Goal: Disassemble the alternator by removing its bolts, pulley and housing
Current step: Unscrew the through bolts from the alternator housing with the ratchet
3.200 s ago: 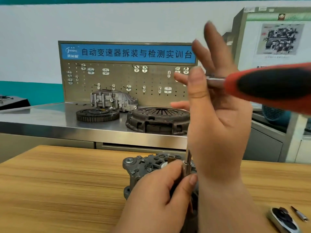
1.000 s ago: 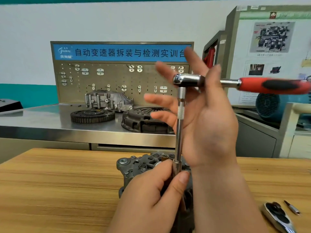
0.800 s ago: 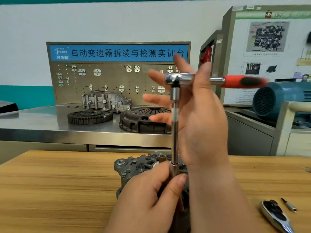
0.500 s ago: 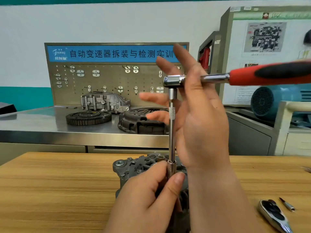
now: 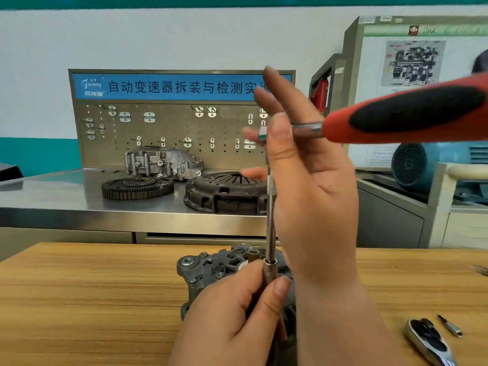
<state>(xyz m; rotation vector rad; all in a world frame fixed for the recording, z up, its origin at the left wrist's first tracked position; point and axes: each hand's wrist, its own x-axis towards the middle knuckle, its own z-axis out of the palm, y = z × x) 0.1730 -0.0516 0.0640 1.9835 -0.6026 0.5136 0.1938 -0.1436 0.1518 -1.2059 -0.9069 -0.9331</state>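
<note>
Above alternator [image 5: 203, 265]: ratchet handle [image 5: 412, 112] swung nearer than before, pointed right.
Extension [image 5: 270, 228]: kept upright.
Left hand [image 5: 232, 320]: socket [image 5: 269, 273] pinched.
Right hand [image 5: 317, 207]: fingers spread.

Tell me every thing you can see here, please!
alternator: one, grey, on the wooden table
ratchet: one, red-and-black handle, atop the extension bar
extension bar: one, silver, upright
socket: one, silver, over the alternator
second ratchet: one, silver-black, table's right
small bit: one, silver, beside it
toothed ring: one, dark, steel bench
clutch cover: one, dark, steel bench
pegboard: one, grey, behind bench
left hand: one, pinches the socket
right hand: one, fingers straight, at ratchet head
</note>
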